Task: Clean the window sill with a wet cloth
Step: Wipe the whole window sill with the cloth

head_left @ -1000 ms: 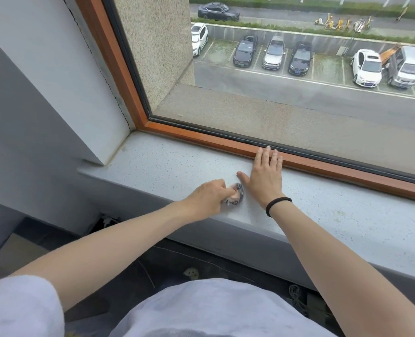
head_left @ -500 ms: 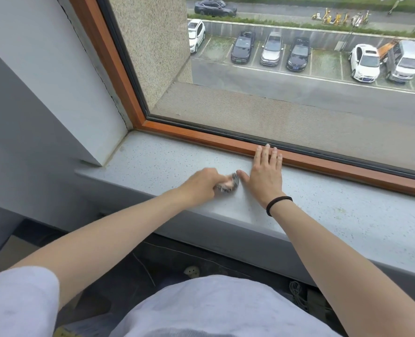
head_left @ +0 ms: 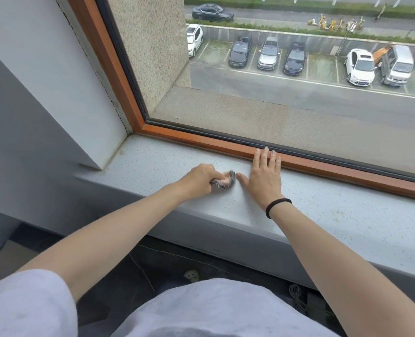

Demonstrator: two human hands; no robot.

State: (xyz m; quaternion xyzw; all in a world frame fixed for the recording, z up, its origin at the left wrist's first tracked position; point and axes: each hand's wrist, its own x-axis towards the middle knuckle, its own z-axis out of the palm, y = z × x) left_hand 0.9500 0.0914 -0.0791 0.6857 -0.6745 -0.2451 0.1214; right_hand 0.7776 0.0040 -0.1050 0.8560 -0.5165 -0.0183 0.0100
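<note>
Head camera: left hand [head_left: 199, 181] has its fingers curled round a small bunched cloth [head_left: 226, 183], pressed on the window sill [head_left: 153, 164] just beside the flat, spread right hand [head_left: 264, 176]. Looks soft, light and floppy, so I'd wad it in the palm

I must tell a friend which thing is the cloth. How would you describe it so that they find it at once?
Start at the big window with the orange frame; below it runs a grey speckled sill. On it the left hand grips the cloth, a small bundle beside the thumb of the flat right hand. It is the only dark-and-white patterned thing there.
</note>
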